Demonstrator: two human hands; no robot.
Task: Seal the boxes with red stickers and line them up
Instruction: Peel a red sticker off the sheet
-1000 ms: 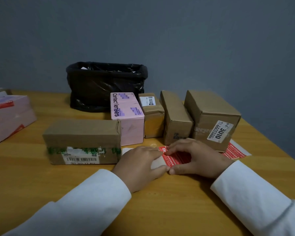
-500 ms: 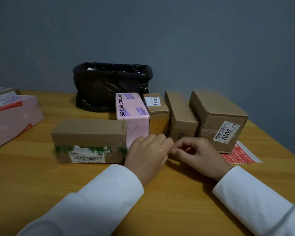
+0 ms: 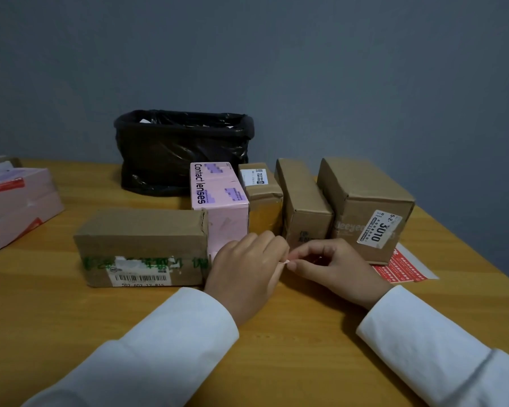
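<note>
Far left edge there's a pink box (image 3: 15,201) with a red strip on it, only partly in frame, with something else stacked behind it that I can't make out. Moving right, a long brown box (image 3: 141,245) lies sideways with green tape and a barcode label. Behind it sits one black-lined bin (image 3: 182,151) against the wall.

Then the row: a pink "Contact lenses" box (image 3: 218,207), a small brown box (image 3: 260,195) with a white label on top, a narrow brown box (image 3: 303,204), and a bigger brown box (image 3: 365,207) with a "3010" label. So that's four in the row, five brown or pink boxes in the middle group counting the sideways one.

In front of the row, the left hand (image 3: 244,277) and right hand (image 3: 335,268) meet fingertip to fingertip, both curled and pinching a small pale bit of sticker (image 3: 285,261) between them, too tiny to read. One red sticker sheet (image 3: 403,268) lies flat on the wooden table (image 3: 306,333) by the right hand, partly tucked under the big box's corner. White sleeves on both arms.
</note>
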